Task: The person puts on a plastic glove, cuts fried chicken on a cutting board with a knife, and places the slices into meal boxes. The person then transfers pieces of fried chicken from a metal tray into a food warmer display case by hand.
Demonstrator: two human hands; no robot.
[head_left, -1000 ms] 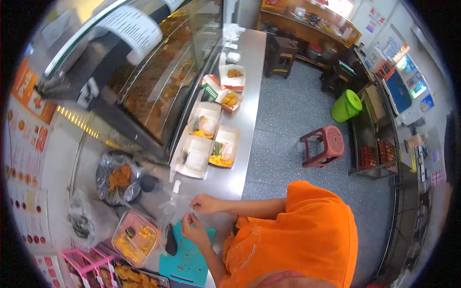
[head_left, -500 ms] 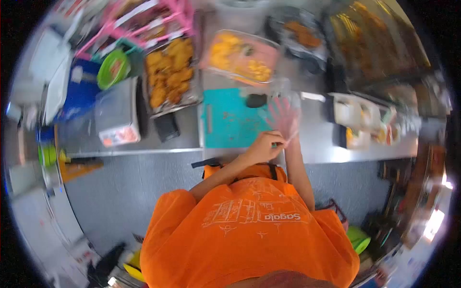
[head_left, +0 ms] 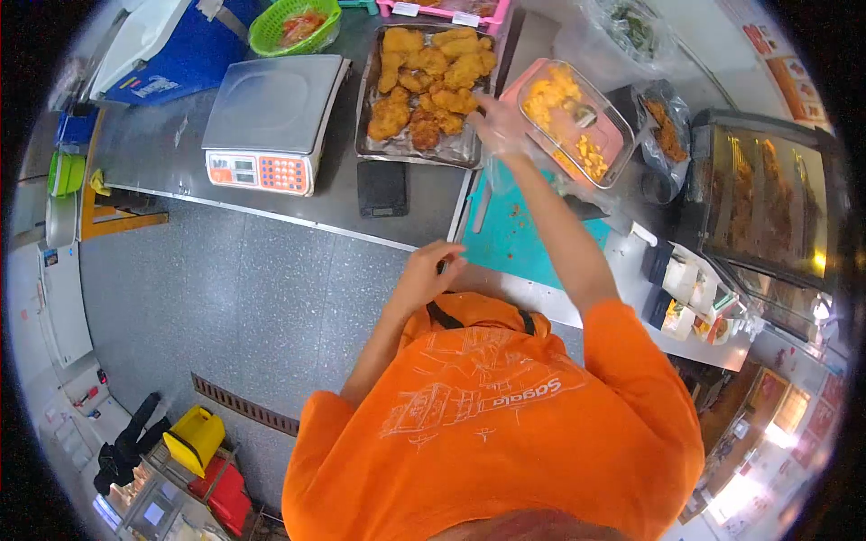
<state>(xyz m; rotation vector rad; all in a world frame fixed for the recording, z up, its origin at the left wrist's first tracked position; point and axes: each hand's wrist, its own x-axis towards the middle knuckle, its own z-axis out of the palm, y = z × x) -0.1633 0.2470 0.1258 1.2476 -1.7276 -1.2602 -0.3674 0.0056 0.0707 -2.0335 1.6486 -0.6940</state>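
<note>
One gloved right hand [head_left: 498, 126] at fried pieces [head_left: 417, 81], left hand [head_left: 430, 274] half-curled, fingers' hold unclear

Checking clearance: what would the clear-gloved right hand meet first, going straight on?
The right hand would probably meet the nearest golden-brown fried chicken piece in the rectangular metal tray; depth is unclear, so they may be touching.
</note>
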